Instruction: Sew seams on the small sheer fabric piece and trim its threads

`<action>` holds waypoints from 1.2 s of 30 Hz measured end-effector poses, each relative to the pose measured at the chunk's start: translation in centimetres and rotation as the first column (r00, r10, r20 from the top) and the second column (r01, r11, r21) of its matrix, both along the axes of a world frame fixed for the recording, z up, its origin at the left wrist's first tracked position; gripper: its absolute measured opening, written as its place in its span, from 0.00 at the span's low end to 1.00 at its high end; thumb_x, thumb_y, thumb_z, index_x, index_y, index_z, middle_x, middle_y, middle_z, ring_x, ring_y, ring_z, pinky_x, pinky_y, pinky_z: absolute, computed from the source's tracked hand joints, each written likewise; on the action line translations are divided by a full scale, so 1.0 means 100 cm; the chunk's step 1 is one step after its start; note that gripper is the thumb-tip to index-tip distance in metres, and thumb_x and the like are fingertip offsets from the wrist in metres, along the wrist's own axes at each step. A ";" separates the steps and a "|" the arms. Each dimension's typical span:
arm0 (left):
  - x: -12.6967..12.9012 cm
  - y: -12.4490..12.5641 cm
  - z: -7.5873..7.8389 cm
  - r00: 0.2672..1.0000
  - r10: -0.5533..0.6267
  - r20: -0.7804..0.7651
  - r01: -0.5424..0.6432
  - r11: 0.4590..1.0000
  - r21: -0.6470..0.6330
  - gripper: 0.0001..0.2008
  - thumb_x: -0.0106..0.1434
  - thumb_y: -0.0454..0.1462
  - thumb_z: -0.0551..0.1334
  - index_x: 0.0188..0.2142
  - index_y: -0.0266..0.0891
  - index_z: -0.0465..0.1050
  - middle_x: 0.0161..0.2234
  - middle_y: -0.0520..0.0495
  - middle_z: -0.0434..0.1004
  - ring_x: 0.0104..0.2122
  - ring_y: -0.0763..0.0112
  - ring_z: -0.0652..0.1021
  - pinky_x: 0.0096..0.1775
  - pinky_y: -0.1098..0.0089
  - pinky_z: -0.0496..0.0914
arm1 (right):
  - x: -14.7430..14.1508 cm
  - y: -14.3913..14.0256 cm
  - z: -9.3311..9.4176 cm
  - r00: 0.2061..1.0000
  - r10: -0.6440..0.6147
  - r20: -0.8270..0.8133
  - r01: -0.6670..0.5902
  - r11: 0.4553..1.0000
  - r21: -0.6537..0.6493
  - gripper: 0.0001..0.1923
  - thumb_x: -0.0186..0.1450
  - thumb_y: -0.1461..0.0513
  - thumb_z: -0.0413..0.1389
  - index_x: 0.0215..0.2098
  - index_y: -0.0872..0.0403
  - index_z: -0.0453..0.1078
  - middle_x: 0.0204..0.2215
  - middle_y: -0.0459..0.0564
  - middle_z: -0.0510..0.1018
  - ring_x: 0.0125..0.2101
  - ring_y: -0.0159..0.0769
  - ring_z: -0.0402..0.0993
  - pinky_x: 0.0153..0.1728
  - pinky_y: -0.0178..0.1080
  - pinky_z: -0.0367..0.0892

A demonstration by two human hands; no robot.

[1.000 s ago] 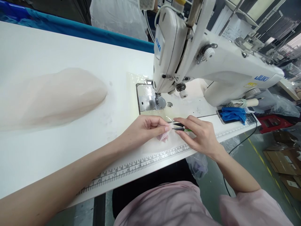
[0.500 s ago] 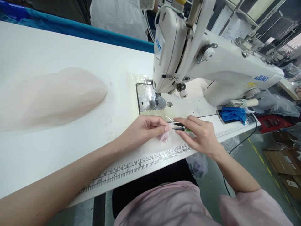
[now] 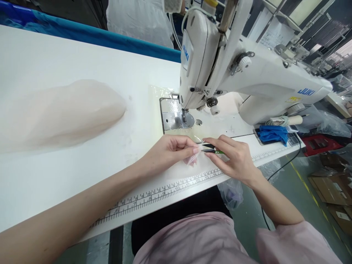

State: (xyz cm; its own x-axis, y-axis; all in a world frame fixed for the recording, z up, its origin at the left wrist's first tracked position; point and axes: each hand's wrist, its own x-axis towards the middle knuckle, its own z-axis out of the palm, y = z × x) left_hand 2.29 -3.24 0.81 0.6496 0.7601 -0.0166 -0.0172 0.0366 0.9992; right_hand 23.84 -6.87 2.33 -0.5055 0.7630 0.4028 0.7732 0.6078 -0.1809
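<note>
My left hand (image 3: 169,150) pinches a small piece of sheer pale pink fabric (image 3: 191,160) just above the white sewing table (image 3: 82,66). My right hand (image 3: 233,157) holds small thread snips (image 3: 210,149) with a green handle, their dark blades pointing left at the fabric's upper edge beside my left fingertips. Both hands meet in front of the needle plate (image 3: 176,119) of the white JUKI sewing machine (image 3: 247,73).
A long heap of pale pink sheer fabric (image 3: 60,113) lies on the table's left. A printed ruler strip (image 3: 165,190) runs along the near edge. A blue cloth on a phone (image 3: 272,134) sits at right. Cardboard boxes (image 3: 332,189) stand on the floor.
</note>
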 end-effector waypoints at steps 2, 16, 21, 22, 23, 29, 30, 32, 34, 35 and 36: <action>0.000 0.000 0.001 1.000 0.001 0.000 -0.001 1.000 -0.004 0.11 0.64 0.40 0.61 0.27 0.38 0.74 0.23 0.53 0.75 0.27 0.75 0.76 0.36 0.71 0.71 | 0.000 0.000 0.000 1.000 0.002 -0.002 -0.002 1.000 0.000 0.15 0.68 0.57 0.53 0.50 0.54 0.71 0.29 0.45 0.74 0.24 0.27 0.65 0.24 0.31 0.59; -0.001 0.000 -0.004 0.999 -0.001 0.043 0.002 0.999 -0.039 0.11 0.64 0.41 0.62 0.28 0.38 0.74 0.24 0.53 0.75 0.26 0.76 0.75 0.35 0.73 0.71 | -0.005 -0.001 0.006 0.880 0.062 -0.470 -0.129 0.985 -0.111 0.11 0.62 0.61 0.60 0.43 0.54 0.72 0.26 0.46 0.73 0.23 0.28 0.63 0.24 0.33 0.60; 0.000 0.000 -0.004 0.999 0.017 0.028 -0.016 1.000 -0.022 0.11 0.63 0.41 0.62 0.27 0.38 0.74 0.23 0.53 0.75 0.26 0.75 0.75 0.35 0.72 0.71 | -0.011 -0.001 -0.002 0.830 -0.011 -0.558 -0.149 0.959 -0.241 0.13 0.56 0.61 0.66 0.38 0.54 0.71 0.27 0.44 0.71 0.23 0.27 0.62 0.24 0.33 0.61; 0.000 0.000 -0.004 1.000 0.018 0.025 -0.017 1.000 -0.015 0.11 0.63 0.41 0.62 0.27 0.38 0.74 0.23 0.53 0.75 0.26 0.75 0.75 0.35 0.72 0.71 | -0.013 -0.001 -0.005 0.830 -0.016 -0.558 -0.146 0.959 -0.244 0.12 0.57 0.61 0.66 0.37 0.54 0.71 0.26 0.44 0.71 0.24 0.27 0.61 0.24 0.33 0.61; 0.000 0.000 -0.004 1.000 0.019 0.023 -0.019 1.000 -0.010 0.12 0.63 0.41 0.62 0.27 0.38 0.74 0.23 0.53 0.74 0.26 0.75 0.75 0.35 0.72 0.71 | -0.015 -0.001 -0.007 0.832 -0.020 -0.554 -0.137 0.961 -0.240 0.10 0.58 0.61 0.65 0.36 0.54 0.71 0.26 0.44 0.71 0.24 0.27 0.62 0.24 0.33 0.61; 0.000 0.001 -0.004 0.999 0.013 0.032 -0.012 1.000 -0.022 0.11 0.63 0.41 0.62 0.27 0.38 0.74 0.23 0.53 0.75 0.27 0.75 0.75 0.35 0.72 0.71 | -0.019 0.003 -0.012 0.845 -0.033 -0.534 -0.131 0.955 -0.267 0.03 0.63 0.65 0.59 0.36 0.53 0.70 0.29 0.44 0.73 0.28 0.29 0.67 0.29 0.33 0.63; 0.000 0.001 -0.004 0.999 0.013 0.031 -0.012 1.000 -0.023 0.11 0.63 0.41 0.62 0.27 0.37 0.74 0.23 0.53 0.75 0.27 0.75 0.75 0.35 0.71 0.71 | -0.019 0.003 -0.012 0.845 -0.032 -0.534 -0.137 0.952 -0.274 0.03 0.63 0.66 0.58 0.36 0.53 0.69 0.29 0.44 0.73 0.29 0.28 0.68 0.30 0.33 0.63; 0.001 0.001 -0.004 1.000 0.014 0.027 -0.013 1.000 -0.023 0.11 0.62 0.41 0.62 0.28 0.37 0.74 0.23 0.52 0.75 0.26 0.75 0.75 0.34 0.71 0.71 | -0.018 0.004 -0.010 0.842 -0.032 -0.538 -0.139 0.951 -0.275 0.04 0.64 0.66 0.58 0.36 0.52 0.68 0.30 0.43 0.72 0.29 0.27 0.67 0.30 0.33 0.63; 0.001 0.001 -0.004 1.000 0.017 0.023 -0.017 1.000 -0.023 0.11 0.62 0.42 0.62 0.27 0.37 0.74 0.23 0.52 0.75 0.26 0.74 0.75 0.34 0.70 0.71 | -0.018 0.003 -0.008 0.835 -0.036 -0.548 -0.134 0.954 -0.267 0.03 0.65 0.66 0.57 0.36 0.52 0.66 0.30 0.42 0.71 0.29 0.27 0.66 0.30 0.32 0.62; 0.001 0.000 -0.004 1.000 0.018 0.022 -0.018 1.000 -0.024 0.11 0.62 0.42 0.62 0.27 0.37 0.74 0.23 0.52 0.75 0.26 0.74 0.75 0.34 0.70 0.71 | -0.018 0.003 -0.007 0.832 -0.036 -0.553 -0.133 0.956 -0.262 0.03 0.65 0.66 0.56 0.35 0.52 0.66 0.30 0.42 0.71 0.28 0.26 0.65 0.30 0.32 0.62; 0.001 0.000 -0.004 1.000 0.020 0.021 -0.019 1.000 -0.023 0.11 0.62 0.42 0.62 0.27 0.37 0.74 0.23 0.52 0.75 0.26 0.73 0.75 0.34 0.69 0.71 | -0.018 0.003 -0.007 0.831 -0.037 -0.556 -0.133 0.956 -0.262 0.04 0.65 0.66 0.57 0.35 0.52 0.66 0.30 0.43 0.71 0.28 0.26 0.65 0.29 0.32 0.62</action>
